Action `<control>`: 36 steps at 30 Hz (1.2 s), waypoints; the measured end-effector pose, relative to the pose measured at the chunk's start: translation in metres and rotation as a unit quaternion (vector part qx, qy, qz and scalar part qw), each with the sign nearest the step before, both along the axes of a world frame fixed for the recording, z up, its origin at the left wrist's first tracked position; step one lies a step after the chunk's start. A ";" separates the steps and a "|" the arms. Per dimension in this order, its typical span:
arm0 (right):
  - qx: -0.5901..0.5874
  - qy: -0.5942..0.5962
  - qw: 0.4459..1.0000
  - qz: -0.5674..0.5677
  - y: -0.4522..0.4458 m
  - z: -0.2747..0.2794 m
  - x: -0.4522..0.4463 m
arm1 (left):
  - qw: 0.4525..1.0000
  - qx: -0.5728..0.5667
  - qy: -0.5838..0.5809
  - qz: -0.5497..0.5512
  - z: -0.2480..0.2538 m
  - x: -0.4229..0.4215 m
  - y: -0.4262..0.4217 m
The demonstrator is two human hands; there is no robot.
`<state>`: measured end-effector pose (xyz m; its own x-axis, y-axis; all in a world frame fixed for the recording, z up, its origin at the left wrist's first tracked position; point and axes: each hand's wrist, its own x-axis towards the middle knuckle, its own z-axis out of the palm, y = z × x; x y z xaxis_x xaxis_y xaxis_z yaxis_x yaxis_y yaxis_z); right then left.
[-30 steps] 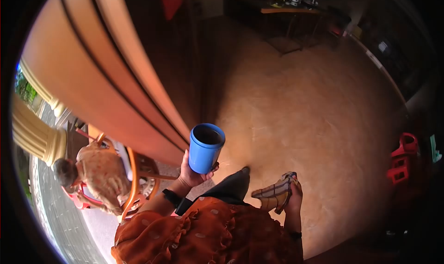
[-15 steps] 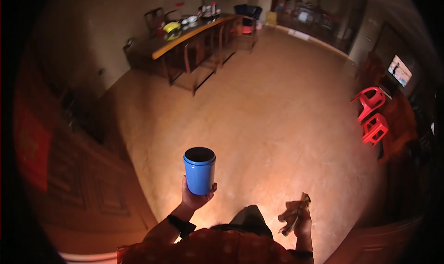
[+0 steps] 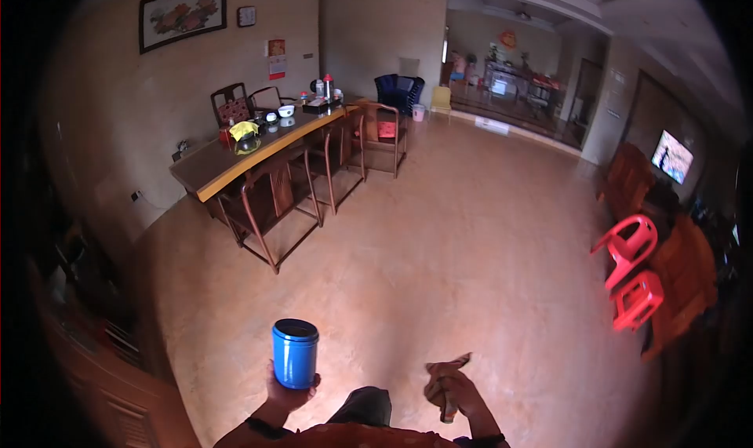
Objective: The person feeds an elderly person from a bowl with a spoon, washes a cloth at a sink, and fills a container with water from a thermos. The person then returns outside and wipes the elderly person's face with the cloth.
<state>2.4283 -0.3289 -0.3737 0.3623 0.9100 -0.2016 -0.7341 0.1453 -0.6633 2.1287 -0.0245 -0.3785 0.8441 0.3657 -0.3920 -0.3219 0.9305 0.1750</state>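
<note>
A blue cylindrical container [image 3: 296,358] stands upright in my left hand [image 3: 287,395], whose fingers wrap round its lower part. The container's top is open and its inside looks dark. To the right, my right hand [image 3: 463,393] is closed on a crumpled brownish cloth [image 3: 441,385], part of which sticks out above and below the fingers. Both hands are low in the view, apart from each other, over the floor.
A long wooden table [image 3: 259,154] with bowls and a yellow cloth [image 3: 244,129] stands ahead left, with wooden chairs [image 3: 271,205] along it. At right are a red plastic chair [image 3: 630,248], a red stool [image 3: 636,300] and wooden furniture [image 3: 684,271]. A door [image 3: 129,409] is at lower left.
The view has turned from the doorway into the room, bringing the table and chairs into fuller view. Both hands now sit lower in the view, still holding the container and the cloth.
</note>
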 end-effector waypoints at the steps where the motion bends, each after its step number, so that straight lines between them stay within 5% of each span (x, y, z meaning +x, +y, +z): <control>1: -0.044 -0.172 0.984 0.011 0.028 0.011 0.029 | 1.000 0.018 0.008 0.023 -0.013 0.021 0.020; 4: -0.215 -0.211 0.950 0.081 0.142 -0.016 0.122 | 0.997 0.047 0.016 0.051 -0.025 0.102 0.132; 6: -0.395 -0.445 0.768 0.239 0.178 0.018 0.189 | 0.995 0.089 0.013 0.037 -0.035 0.170 0.173; 7: -0.394 -0.355 0.840 0.117 0.188 0.006 0.223 | 0.995 0.089 0.010 0.040 -0.035 0.218 0.203; 9: -0.481 -0.453 0.737 0.139 0.201 -0.007 0.307 | 0.997 0.073 0.032 0.008 -0.035 0.309 0.237; 10: -0.483 -0.455 0.734 0.146 0.208 0.006 0.344 | 0.996 0.091 -0.021 -0.010 -0.037 0.358 0.256; 12: -0.400 -0.393 0.827 -0.041 0.223 0.029 0.409 | 0.996 0.077 -0.041 -0.034 -0.038 0.458 0.290; 13: -0.311 -0.502 0.792 -0.155 0.199 -0.065 0.466 | 0.993 0.068 -0.062 -0.069 -0.035 0.508 0.308; 14: -0.287 -0.486 0.785 -0.257 0.200 -0.082 0.508 | 0.991 0.066 -0.080 -0.082 -0.034 0.560 0.324; 15: -0.275 -0.507 0.787 -0.220 0.221 -0.038 0.540 | 0.988 0.064 -0.100 -0.095 -0.037 0.613 0.344; 16: -0.103 -0.314 0.886 -0.324 0.199 -0.129 0.609 | 0.985 0.051 -0.126 -0.104 -0.028 0.667 0.360; 17: -0.101 -0.315 0.886 -0.325 0.212 -0.132 0.658 | 0.985 0.053 -0.128 -0.104 -0.027 0.719 0.380; 19: 0.048 -0.042 0.935 -0.348 0.230 -0.130 0.746 | 0.982 0.120 -0.076 -0.124 -0.031 0.808 0.409; 20: 0.040 -0.040 0.938 -0.343 0.252 -0.125 0.787 | 0.984 0.112 -0.071 -0.119 -0.033 0.847 0.417; 22: -0.164 -0.262 0.842 -0.443 0.326 -0.111 0.866 | 0.986 0.093 -0.093 -0.105 -0.024 0.928 0.445; 28: -0.166 -0.138 0.943 -0.252 0.575 -0.025 1.080 | 0.992 0.051 -0.114 -0.027 -0.009 1.128 0.553; 29: -0.088 -0.240 0.955 -0.148 0.616 -0.029 1.119 | 0.995 0.046 -0.090 -0.008 -0.010 1.160 0.574; 30: 0.000 -0.191 0.981 -0.023 0.661 -0.031 1.161 | 0.996 0.036 -0.083 0.001 -0.014 1.192 0.595; 31: 0.007 0.009 1.000 0.001 0.708 -0.007 1.188 | 0.994 0.043 -0.096 0.012 -0.018 1.230 0.620; 33: 0.070 -0.016 0.997 0.018 0.788 0.037 1.210 | 0.993 0.046 -0.104 0.011 -0.039 1.288 0.669; 36: 0.053 -0.120 0.990 0.044 0.884 -0.010 1.309 | 0.983 0.132 -0.125 -0.004 -0.041 1.419 0.731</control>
